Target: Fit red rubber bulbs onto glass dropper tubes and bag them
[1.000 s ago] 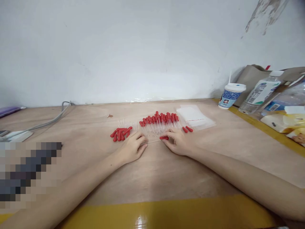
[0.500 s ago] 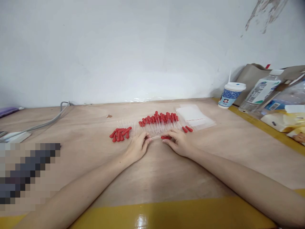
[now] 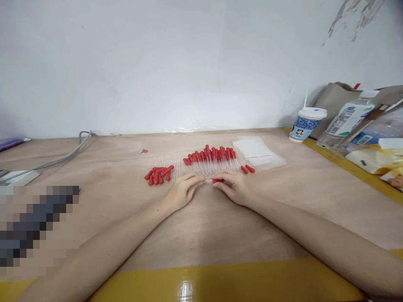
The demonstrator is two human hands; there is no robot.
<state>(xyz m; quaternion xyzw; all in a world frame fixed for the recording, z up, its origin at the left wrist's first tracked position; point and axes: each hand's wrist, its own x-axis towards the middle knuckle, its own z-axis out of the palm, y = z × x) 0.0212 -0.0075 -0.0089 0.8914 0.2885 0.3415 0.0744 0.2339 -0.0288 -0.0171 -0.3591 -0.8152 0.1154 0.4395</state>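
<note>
Near the middle of the table, my right hand (image 3: 236,187) pinches a red rubber bulb (image 3: 216,180) between thumb and fingers. A thin clear glass tube (image 3: 208,181) runs from the bulb's side to the fingertips of my left hand (image 3: 184,189), which are closed around its other end. My fingers partly cover both pieces. Just behind lies a row of droppers (image 3: 217,155), red bulbs pointing away. Loose red bulbs (image 3: 159,176) are heaped left of my left hand, beside bare glass tubes (image 3: 176,166). Two more bulbs (image 3: 247,169) rest right of my right hand.
Clear plastic bags (image 3: 258,152) lie at the back right. A paper cup (image 3: 306,124), a plastic bottle (image 3: 348,119) and a grey bag (image 3: 329,100) stand along the right edge. A grey cable (image 3: 67,157) crosses the left side. A wall (image 3: 189,63) rises behind.
My left hand's fingers have slid slightly right along the glass tube, closer to the bulb. My right hand stays nearly in place. The view has shifted a little.
</note>
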